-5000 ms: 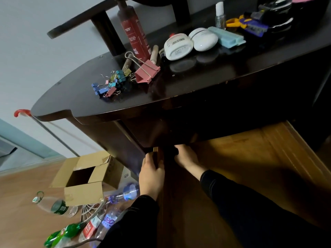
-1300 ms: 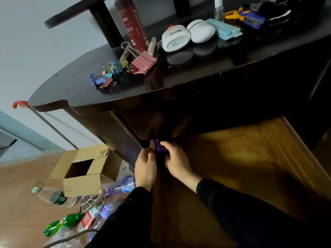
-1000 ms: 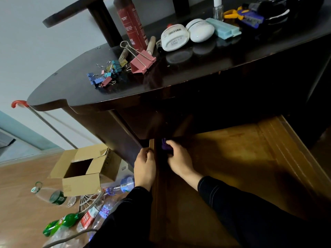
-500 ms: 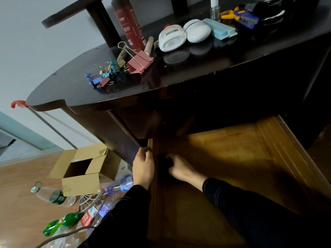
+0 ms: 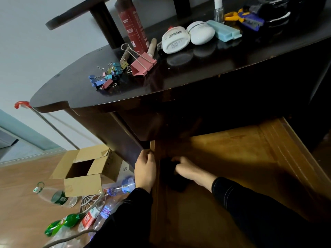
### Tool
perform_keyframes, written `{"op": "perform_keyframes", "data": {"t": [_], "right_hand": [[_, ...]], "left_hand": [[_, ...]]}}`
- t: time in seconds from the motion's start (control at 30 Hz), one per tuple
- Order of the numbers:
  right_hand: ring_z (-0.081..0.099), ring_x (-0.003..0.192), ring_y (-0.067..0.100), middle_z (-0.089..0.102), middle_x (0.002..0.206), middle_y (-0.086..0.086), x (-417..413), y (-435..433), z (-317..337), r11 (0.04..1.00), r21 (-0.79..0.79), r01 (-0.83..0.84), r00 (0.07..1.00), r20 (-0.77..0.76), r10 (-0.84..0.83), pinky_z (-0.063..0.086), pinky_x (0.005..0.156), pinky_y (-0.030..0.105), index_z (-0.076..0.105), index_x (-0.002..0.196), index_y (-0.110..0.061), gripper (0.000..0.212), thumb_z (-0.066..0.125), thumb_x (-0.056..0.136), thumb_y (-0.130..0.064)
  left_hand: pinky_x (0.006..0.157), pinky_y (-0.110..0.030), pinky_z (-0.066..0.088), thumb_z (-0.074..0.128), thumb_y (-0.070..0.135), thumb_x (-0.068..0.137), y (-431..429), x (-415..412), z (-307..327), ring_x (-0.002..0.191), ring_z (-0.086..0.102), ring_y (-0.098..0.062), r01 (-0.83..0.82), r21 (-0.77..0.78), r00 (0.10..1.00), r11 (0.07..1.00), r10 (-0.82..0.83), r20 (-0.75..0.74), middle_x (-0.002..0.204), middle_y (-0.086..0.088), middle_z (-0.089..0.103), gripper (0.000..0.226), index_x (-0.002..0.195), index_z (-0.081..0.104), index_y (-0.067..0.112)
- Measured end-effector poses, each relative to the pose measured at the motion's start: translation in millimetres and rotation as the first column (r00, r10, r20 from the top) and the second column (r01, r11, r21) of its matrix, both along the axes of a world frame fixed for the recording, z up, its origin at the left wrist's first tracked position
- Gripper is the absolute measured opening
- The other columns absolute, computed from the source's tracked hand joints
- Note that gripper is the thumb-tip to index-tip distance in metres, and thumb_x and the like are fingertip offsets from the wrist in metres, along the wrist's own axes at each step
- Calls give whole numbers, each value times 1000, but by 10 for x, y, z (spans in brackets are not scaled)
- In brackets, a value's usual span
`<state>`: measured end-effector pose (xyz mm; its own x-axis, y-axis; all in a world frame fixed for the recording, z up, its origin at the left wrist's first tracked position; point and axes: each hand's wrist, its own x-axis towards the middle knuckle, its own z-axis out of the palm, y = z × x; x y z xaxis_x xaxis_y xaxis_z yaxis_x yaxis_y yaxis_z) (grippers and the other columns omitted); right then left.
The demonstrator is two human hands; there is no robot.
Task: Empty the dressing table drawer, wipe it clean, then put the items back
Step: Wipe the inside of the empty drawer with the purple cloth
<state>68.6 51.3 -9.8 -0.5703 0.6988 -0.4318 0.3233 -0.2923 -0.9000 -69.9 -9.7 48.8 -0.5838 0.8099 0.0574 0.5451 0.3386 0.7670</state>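
The drawer stands pulled out under the dark dressing table top, and its wooden floor is bare. My left hand grips the top of the drawer's left wall. Inside, close to that wall, my right hand holds a dark cloth pressed on the drawer floor. The cloth is in shadow and partly hidden by my fingers. On the table top lie several small binder clips, a big pink clip, a red bottle, two white containers and a light blue case.
An open cardboard box sits on the wooden floor left of the table, with several plastic bottles strewn around it. A metal pole with a red handle leans on the wall. Scissors and dark items crowd the table's back right.
My right hand has dragged the cloth from the drawer's back left corner toward me along the left wall. My left hand has kept its hold on the wall.
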Motion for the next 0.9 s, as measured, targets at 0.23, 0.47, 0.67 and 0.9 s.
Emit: {"op": "perform_keyframes", "data": {"t": [0.23, 0.47, 0.67, 0.9], "right_hand": [[61, 111, 12, 62, 126, -9, -121, -14, 133, 929, 334, 159, 984, -133, -121, 51, 89, 26, 54, 135, -32, 48, 52, 92, -11], [69, 79, 11, 61, 122, -9, -59, -48, 6, 899, 434, -55, 988, 151, -12, 58, 62, 26, 50, 143, -32, 57, 51, 94, -2], [54, 128, 17, 56, 141, -6, -221, -215, 125, 811, 571, 124, 991, -36, -125, 48, 101, 29, 49, 143, -29, 55, 54, 93, -7], [58, 125, 20, 56, 143, -5, -104, -120, 125, 877, 470, 100, 990, 45, -137, 51, 102, 32, 47, 148, -28, 58, 52, 96, -3]], "left_hand": [[69, -30, 39, 45, 21, 99, 8, 7, 21, 84, 56, -6, -10, -3, 1000, 1000, 10, 4, 88, 12, 62, 16, 97, 60, 24], [72, -30, 36, 41, 19, 101, 1, -10, 3, 84, 53, -3, -8, -4, 1000, 1000, 8, 14, 89, 14, 60, 19, 99, 59, 24], [65, -17, 37, 42, 15, 99, 8, -8, 18, 79, 54, 3, -29, 13, 999, 1000, 28, 17, 82, 17, 59, 26, 84, 56, 32], [67, -15, 37, 42, 17, 100, 4, -14, 11, 81, 53, 3, -23, -4, 1000, 1000, 23, 15, 84, 17, 59, 27, 82, 54, 34]]}}
